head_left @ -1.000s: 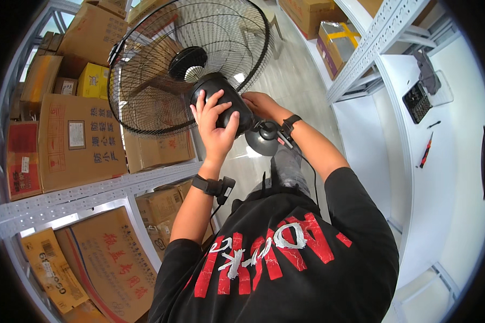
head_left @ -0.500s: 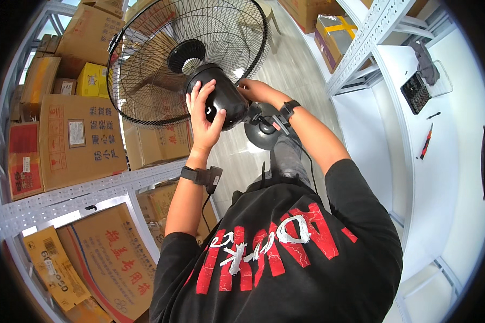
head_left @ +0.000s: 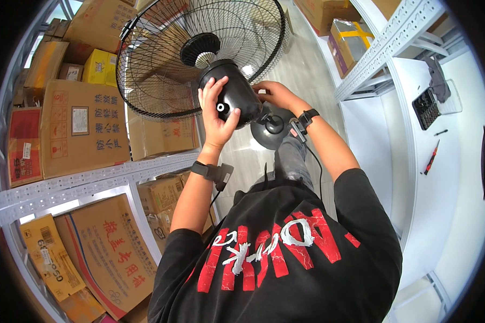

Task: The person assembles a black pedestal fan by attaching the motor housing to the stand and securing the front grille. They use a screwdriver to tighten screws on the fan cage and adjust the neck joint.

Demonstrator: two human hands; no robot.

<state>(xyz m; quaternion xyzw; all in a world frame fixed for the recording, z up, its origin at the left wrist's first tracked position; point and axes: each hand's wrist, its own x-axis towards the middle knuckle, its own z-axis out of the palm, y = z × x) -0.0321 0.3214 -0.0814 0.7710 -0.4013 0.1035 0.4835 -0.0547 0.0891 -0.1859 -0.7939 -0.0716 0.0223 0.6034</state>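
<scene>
A black pedestal fan [head_left: 233,89] stands in front of me, its round wire cage [head_left: 145,64] facing away. My left hand [head_left: 216,121] is wrapped over the left and near side of the rounded motor housing, its fingers spread along the casing. A small pale round spot [head_left: 220,107] shows on the casing between thumb and fingers. My right hand [head_left: 277,96] reaches to the right side of the housing by the neck, fingers curled against it; the fingertips are partly hidden. Below the head is the round dark base [head_left: 272,132], on the floor near my leg.
Cardboard boxes [head_left: 86,124] and a yellow box [head_left: 101,67] fill the metal shelving [head_left: 81,185] on the left. On the white shelf [head_left: 409,156] at right lie a red-and-black screwdriver [head_left: 430,159], a small dark bit [head_left: 441,132], a black tool case [head_left: 427,109] and a grey cloth [head_left: 438,81].
The whole view has shifted slightly, so fan, hands and right-hand shelf appear farther right. Both hands remain on the motor housing, with little change in their grip.
</scene>
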